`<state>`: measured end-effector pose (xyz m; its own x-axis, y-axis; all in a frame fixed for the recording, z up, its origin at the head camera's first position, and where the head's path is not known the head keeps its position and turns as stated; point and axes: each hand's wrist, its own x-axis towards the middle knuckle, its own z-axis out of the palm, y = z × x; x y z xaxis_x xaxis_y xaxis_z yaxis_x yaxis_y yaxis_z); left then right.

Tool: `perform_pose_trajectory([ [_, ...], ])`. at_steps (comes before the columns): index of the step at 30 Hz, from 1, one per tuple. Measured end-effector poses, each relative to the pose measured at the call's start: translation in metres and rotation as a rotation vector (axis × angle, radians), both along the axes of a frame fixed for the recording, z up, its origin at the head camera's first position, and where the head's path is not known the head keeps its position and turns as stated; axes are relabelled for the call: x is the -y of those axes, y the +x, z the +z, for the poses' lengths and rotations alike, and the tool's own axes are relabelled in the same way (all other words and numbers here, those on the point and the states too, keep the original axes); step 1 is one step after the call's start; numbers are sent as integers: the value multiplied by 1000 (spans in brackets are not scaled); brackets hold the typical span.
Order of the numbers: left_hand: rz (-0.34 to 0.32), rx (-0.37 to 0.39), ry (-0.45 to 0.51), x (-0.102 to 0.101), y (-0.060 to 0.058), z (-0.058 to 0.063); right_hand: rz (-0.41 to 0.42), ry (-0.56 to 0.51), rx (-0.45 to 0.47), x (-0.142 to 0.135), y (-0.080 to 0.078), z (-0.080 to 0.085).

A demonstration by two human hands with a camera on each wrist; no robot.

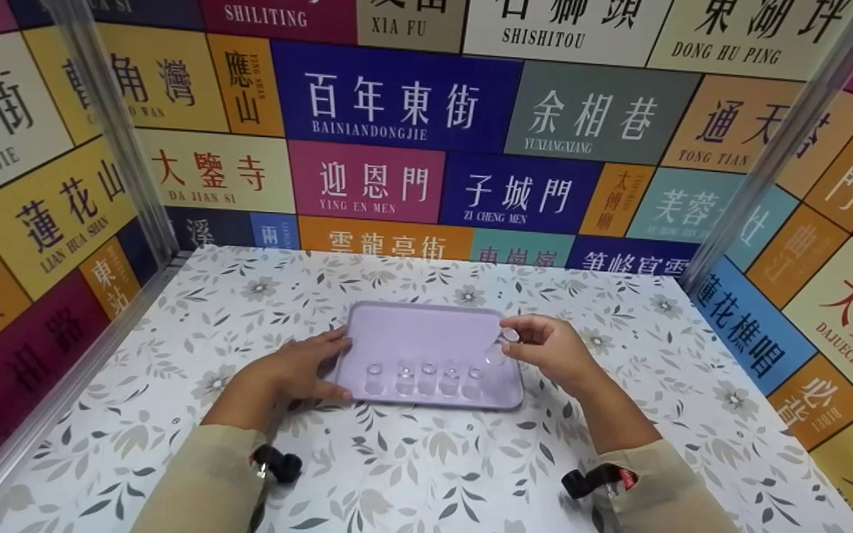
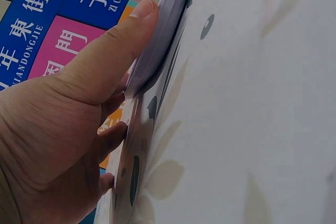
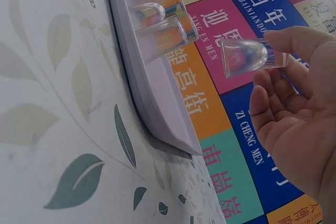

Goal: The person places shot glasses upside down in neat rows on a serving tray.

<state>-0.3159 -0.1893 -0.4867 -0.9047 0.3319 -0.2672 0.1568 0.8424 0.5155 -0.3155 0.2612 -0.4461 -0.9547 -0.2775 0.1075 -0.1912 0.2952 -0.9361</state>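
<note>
On the table lies a lavender rectangular tray (image 1: 419, 333) with a raised rim. A row of several small clear shot glasses (image 1: 428, 376) stands along its near side. My left hand (image 1: 300, 370) rests against the tray's left end, fingers spread, the thumb touching the rim near the front corner. Between thumb and fingers my right hand (image 1: 556, 352) pinches another clear shot glass (image 3: 244, 56) by its narrower end, above the tray's right side. In the right wrist view that glass is apart from the row, its wide end pointing towards the tray.
The table (image 1: 382, 459) has a white cover with grey leaves and flowers. Behind it and at both sides stand walls (image 1: 397, 96) of coloured panels with Chinese place names. Clear corner posts (image 1: 760, 141) rise at the back left and right.
</note>
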Motion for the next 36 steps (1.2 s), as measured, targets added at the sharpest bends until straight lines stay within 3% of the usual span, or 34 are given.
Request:
perform_pose_trajectory([
  [6, -5, -4, 4, 0, 0, 0, 58, 38, 54, -1, -2, -4],
  [11, -5, -6, 5, 0, 0, 0, 99, 131, 68, -5, -3, -9],
  [15, -44, -34, 14, 0, 1, 1, 134, 172, 81, -6, -5, -14],
  [20, -81, -58, 13, 0, 1, 2, 150, 190, 89, -6, -6, -19],
  [36, -73, -49, 8, 1, 1, 2, 166, 244, 96, -4, -6, -23],
])
